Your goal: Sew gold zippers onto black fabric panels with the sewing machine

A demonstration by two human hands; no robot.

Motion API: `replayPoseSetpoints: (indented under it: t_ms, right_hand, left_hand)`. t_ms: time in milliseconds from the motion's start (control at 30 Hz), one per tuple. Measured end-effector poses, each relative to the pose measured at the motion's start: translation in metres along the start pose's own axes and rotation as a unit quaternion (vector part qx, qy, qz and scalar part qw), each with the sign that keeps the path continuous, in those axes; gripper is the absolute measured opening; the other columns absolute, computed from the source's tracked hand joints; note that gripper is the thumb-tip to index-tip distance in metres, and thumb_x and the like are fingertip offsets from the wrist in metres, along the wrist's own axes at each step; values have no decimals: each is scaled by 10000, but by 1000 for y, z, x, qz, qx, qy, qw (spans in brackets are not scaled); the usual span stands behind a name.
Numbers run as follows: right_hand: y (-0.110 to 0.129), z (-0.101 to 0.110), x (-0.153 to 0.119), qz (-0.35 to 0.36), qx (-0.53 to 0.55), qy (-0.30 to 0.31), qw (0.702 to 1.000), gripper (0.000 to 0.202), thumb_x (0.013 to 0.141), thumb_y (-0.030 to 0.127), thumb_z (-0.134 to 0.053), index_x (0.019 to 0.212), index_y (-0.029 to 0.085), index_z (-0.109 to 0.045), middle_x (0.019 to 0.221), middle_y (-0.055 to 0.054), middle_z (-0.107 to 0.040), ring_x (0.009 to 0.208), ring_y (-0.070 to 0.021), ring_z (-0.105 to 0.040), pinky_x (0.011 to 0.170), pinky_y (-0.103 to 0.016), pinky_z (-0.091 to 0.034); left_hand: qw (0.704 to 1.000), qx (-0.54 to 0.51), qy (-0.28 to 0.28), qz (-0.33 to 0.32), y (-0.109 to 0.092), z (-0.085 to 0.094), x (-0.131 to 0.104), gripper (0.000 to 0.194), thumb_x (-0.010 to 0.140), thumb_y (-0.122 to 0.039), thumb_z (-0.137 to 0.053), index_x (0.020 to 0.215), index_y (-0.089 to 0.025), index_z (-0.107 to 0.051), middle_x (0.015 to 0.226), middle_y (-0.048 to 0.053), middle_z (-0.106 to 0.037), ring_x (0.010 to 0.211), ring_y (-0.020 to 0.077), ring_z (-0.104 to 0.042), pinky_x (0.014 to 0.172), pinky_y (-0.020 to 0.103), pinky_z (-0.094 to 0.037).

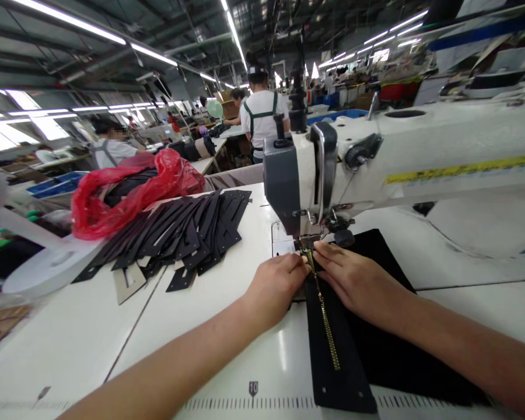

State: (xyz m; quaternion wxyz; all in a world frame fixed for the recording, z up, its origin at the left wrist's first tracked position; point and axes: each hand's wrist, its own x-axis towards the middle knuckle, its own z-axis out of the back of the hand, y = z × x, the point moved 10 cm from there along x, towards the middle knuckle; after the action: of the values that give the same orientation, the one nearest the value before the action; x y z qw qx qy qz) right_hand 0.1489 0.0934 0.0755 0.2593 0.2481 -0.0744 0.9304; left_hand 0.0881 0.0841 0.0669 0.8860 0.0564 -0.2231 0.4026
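A black strip [332, 356] with a gold-toothed zipper [326, 318] runs from the sewing machine's needle area toward the table's front edge. My left hand [280, 286] is closed at the strip's left edge, its fingertips pressed on it just before the presser foot [307, 240]. On the right side of the zipper, my right hand [354, 274] lies with its fingers extended and close together, fingertips touching the strip beside the foot. A larger black piece [398, 356] is spread beneath my right wrist and forearm.
The white machine arm [441, 146] spans the right. At left on the white table [192, 344] lie a pile of black cut pieces [192, 227], a red plastic bag [135, 181] and a white round base [52, 262]. People [262, 111] are farther back.
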Motion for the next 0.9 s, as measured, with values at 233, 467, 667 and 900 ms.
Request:
replayPoseSetpoints:
  t_ms: [233,467,667,900]
  right_hand:
    - [-16,3,0,-51,136,86,986,369,804,211,-556,1167,144,-574,1236,-119,-558,1123,-227,-534,951,-355,-452]
    - [-8,3,7,-132,99,78,983,297,683,203,-596,972,133,-613,1107,-139,-583,1036,-300,-528,897,-470,-422]
    - [-17,-5,5,-174,97,73,977,89,650,94,-531,697,168,-550,794,-67,-601,801,-221,-571,712,-366,-485]
    - [20,6,-17,-25,-84,-38,995,379,823,130,-409,1157,30,-558,1202,-203,-564,1091,-285,-546,860,-459,-498]
  left_hand:
    - [997,-58,14,44,9,0,-1,251,860,-122,-418,1061,-131,-568,1010,105,-591,861,205,-626,770,350,-549]
    - [993,-108,18,50,6,4,-3,364,758,-80,-444,1110,-100,-535,1039,121,-565,945,224,-593,830,348,-522]
    - [997,-75,-11,12,1,8,-4,285,866,-150,-406,1103,-158,-564,999,103,-591,934,208,-609,808,352,-531]
    - [997,11,-14,-79,-24,15,-5,238,906,-134,-370,1029,-81,-567,1076,130,-632,1035,229,-587,969,401,-451]
